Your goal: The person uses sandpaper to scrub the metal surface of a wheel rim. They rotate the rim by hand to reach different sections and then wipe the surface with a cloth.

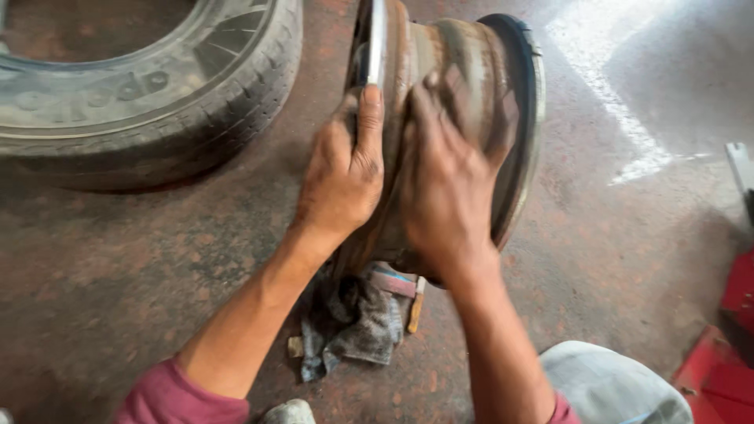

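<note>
A rusty bare steel wheel rim (471, 55) stands on edge on the concrete floor in front of me. My left hand (342, 177) grips its near left flange, thumb up along the shiny edge. My right hand (444, 177) lies flat on the rim's barrel with fingers spread and blurred. Whether anything is under that palm is hidden. A dirty grey rag (353, 322) lies on the floor under the rim's near side.
A worn tyre (157, 102) lies flat at the top left. A small wooden-handled tool (415, 306) pokes out beside the rag. Red metal equipment (726, 345) stands at the right edge. My knee in light trousers (613, 385) shows at the bottom.
</note>
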